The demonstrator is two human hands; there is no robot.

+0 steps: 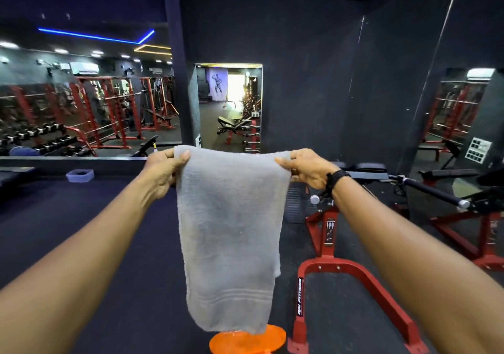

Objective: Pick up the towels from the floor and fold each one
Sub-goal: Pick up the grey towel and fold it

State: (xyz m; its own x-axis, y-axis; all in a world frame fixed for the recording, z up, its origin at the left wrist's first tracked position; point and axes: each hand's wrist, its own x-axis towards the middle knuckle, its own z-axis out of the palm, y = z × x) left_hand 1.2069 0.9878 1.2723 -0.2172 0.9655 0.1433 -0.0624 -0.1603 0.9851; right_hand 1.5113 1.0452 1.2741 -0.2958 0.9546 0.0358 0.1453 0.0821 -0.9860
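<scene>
A person stands in a gym and holds up a gray towel with both arms stretched out in front. The left hand pinches the top left corner of the towel, with the thumb in front and the other fingers curled behind. The right hand pinches the top right corner in the same way, and it has a black wristband on the wrist. Both hands are closed tight on the cloth. The towel hangs straight down between the hands, up in the air and off the dark floor. Its bottom end, with sewn stripes, hangs over an orange stool that sits low by the near edge of the floor. It looks like the towel is already doubled over once, since a second layer peeks out along its right side, but that is hard to tell for sure. So this towel is picked up and maybe part folded; more folds are likely left. A red machine frame stands to the right. No other towels show on the floor here.
</scene>
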